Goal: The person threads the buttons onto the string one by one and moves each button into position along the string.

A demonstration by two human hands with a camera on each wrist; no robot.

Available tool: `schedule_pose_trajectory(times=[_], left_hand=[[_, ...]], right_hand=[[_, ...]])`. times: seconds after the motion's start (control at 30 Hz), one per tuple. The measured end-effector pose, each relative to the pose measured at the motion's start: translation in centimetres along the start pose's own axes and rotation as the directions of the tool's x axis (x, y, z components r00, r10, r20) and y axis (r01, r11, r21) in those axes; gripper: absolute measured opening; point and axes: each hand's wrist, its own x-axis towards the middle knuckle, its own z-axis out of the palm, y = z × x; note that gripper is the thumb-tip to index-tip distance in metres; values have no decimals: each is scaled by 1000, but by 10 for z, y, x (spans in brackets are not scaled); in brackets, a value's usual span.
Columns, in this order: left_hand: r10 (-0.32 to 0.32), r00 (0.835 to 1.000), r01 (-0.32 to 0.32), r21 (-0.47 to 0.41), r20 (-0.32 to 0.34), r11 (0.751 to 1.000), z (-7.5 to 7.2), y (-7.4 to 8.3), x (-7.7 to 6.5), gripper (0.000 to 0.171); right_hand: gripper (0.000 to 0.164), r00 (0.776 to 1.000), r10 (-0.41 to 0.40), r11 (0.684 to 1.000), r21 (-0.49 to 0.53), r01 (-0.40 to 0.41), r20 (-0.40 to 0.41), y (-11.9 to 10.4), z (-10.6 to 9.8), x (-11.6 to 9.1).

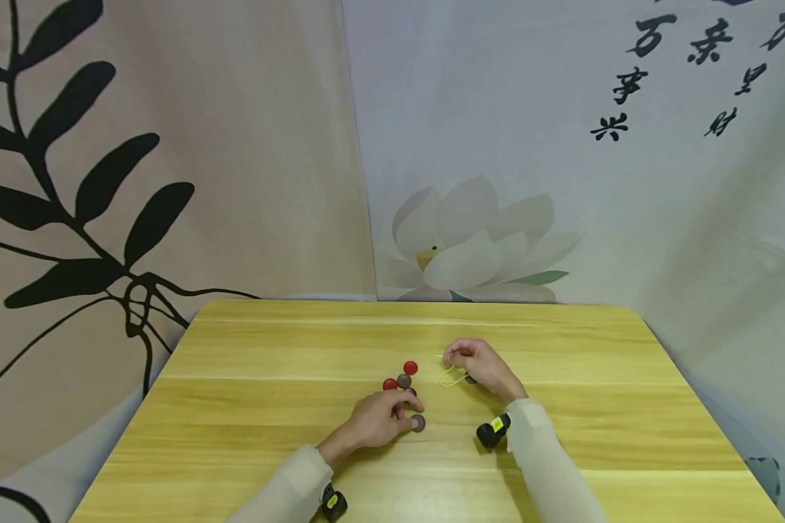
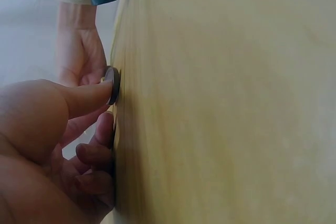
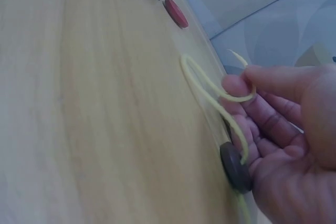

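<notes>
Well, L hand has digits apart, thumb on round grey disc, prob. pressing; R hand pinches thin yellow cord.

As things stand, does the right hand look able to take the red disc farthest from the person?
Probably yes: only bare table and the yellow string it pinches seem to lie between the right hand and that red disc. The left hand is nearer the person. The string may need releasing first.
</notes>
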Motion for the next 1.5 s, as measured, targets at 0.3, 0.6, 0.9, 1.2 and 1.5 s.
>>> schedule_pose_trajectory(times=[0.3, 0.6, 0.9, 1.2, 1.5], left_hand=[[-13, 1000, 13, -2, -16, 1000, -1, 0, 1, 11], [-23, 1000, 23, 1, -10, 1000, -1, 0, 2, 10], [-44, 999, 44, -5, -8, 999, -4, 2, 2, 10], [-90, 996, 90, -48, 1, 995, -3, 3, -1, 12], [-95, 996, 94, -80, -5, 992, -3, 2, 0, 10]], right_hand=[[16, 1000, -6, 1000, -4, 6, 1, -2, -1, 1], [16, 1000, -7, 1000, 3, 7, 2, -1, -1, 2], [15, 1000, -6, 1000, 11, 6, -18, -3, 0, 2], [16, 1000, 29, 999, 46, -29, -2, 2, 0, 1], [17, 1000, 28, 998, 62, -28, -2, 0, -4, -1]])
